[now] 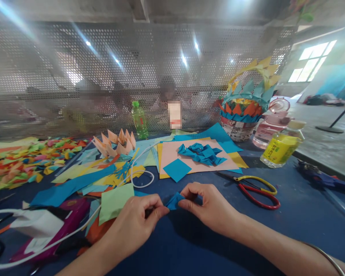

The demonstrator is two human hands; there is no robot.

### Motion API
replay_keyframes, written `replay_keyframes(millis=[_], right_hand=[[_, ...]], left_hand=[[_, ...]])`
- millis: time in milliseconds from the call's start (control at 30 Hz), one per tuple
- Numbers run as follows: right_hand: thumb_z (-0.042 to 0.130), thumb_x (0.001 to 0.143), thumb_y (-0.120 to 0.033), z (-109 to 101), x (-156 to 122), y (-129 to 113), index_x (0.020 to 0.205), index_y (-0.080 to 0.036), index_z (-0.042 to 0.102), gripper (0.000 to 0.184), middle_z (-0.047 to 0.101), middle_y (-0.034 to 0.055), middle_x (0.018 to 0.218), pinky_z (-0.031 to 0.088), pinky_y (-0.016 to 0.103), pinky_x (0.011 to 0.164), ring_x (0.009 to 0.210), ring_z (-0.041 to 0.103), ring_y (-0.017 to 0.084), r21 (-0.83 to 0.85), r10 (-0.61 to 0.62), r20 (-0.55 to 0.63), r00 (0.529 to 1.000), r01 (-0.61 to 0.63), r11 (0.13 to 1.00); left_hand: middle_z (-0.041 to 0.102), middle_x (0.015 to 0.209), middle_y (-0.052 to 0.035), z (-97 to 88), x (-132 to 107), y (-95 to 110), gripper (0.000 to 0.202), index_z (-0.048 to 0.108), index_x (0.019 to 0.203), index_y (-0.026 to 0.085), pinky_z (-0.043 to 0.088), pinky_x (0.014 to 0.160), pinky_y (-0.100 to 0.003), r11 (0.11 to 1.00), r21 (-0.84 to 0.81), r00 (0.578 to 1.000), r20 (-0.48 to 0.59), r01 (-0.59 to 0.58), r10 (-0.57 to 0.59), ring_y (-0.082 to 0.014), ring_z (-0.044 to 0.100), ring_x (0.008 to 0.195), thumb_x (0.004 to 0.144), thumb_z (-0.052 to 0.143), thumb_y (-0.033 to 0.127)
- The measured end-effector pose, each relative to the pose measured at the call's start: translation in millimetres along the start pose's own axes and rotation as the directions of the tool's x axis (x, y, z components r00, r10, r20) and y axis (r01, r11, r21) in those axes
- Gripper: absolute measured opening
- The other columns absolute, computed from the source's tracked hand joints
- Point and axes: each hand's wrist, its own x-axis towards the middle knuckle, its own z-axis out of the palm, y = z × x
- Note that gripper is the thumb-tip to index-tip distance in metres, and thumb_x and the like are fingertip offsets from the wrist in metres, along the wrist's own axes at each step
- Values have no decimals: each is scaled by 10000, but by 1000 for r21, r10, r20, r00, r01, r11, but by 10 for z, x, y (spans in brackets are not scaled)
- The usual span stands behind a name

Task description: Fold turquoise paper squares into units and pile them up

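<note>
A small folded piece of blue paper [174, 201] is pinched between my two hands over the dark blue table. My left hand [142, 218] has thumb and forefinger closed on its left tip. On its right side, my right hand [205, 201] grips it with thumb and bent fingers. Just beyond lie a flat blue paper square [177, 170] and a pile of folded blue paper pieces [202, 153], both on a stack of pink and yellow sheets [170, 147]. A light green paper square [116, 203] lies close by my left hand.
Scissors [258, 188] with red and yellow handles lie at the right, near a yellow-labelled bottle [284, 143] and a paper basket [241, 115]. A purple power strip [71, 218] with a white cable [93, 216] sits at left. Many coloured folded pieces [25, 159] lie far left.
</note>
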Motion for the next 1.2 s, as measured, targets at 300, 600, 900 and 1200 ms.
replay_keyframes(millis=[300,600,900,1200], right_hand=[[665,784,-212,-5,-3,-12,780,-176,684,41,646,-31,703,394,213,620,647,548,107,-15,19,94,995,-18,1000],[676,776,-212,4,-56,-21,879,-207,669,103,662,-20,794,423,239,698,755,582,134,-75,-23,98,995,30,997],[717,710,-106,8,-23,32,807,-192,646,148,648,-17,795,417,240,692,754,575,130,-168,-18,135,991,41,985],[725,740,-144,13,-38,35,865,-182,646,152,642,-1,825,401,263,710,800,549,155,-264,-46,157,987,86,961]], left_hand=[[669,961,11,55,23,-51,216,602,1054,255,466,705,-250,971,-225,995,34,-81,91,-167,595,810,863,602,355],[650,801,25,106,19,-57,122,633,938,228,468,674,-253,957,-291,998,63,11,8,-157,601,733,833,570,235],[604,776,42,158,-19,-44,172,614,947,240,407,608,-240,990,-115,996,37,-77,81,-129,534,647,810,566,147],[565,818,20,169,-11,-72,202,599,953,222,400,649,-262,989,-81,991,33,-125,128,-141,518,682,800,540,103]])
